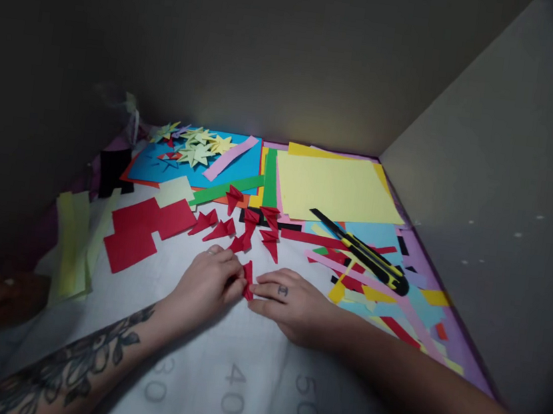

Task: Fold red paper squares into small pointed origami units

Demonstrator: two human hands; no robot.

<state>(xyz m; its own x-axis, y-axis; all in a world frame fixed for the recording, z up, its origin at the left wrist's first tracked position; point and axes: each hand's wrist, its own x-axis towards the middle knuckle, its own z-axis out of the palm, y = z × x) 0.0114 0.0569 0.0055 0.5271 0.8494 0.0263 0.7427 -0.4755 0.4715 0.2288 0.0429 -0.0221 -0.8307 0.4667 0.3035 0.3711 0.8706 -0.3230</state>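
Observation:
Between my hands is a small piece of folded red paper (248,280), low over the white sheet. The curled fingers and thumb of my left hand (215,276) pinch its left side. My right hand (292,306) grips its right edge at the fingertips, its fingers close together and fairly straight. Just beyond lie several folded red paper pieces (223,229) with pointed ends. Red paper squares (128,254) rest to the left of them, beside a pale cream square (176,191).
Folded paper stars (197,150) sit on blue paper (153,162) at the back left. Yellow sheets (334,187) are stacked at the back right. A black and yellow utility knife (366,255) lies across paper scraps (425,306). Pale strips (70,245) are at left. Walls (500,194) stand behind and right.

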